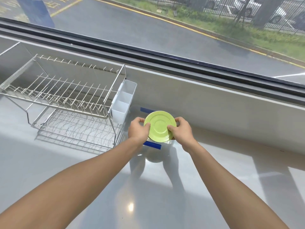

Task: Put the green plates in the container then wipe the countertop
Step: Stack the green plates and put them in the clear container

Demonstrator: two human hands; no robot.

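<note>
A round green plate (159,125) is held tilted toward me above the grey countertop (82,179), near the back wall. My left hand (137,130) grips its left rim, thumb on the plate's face. My right hand (182,129) grips its right rim the same way. Under the plate sits a clear container (165,143) with blue handles (151,145), mostly hidden by the plate and my hands. I cannot tell what lies inside it.
A two-tier wire dish rack (66,103) stands empty at the left, with a white plastic cutlery holder (123,100) hung on its right end, close to my left hand. A low ledge and a large window (165,38) run along the back.
</note>
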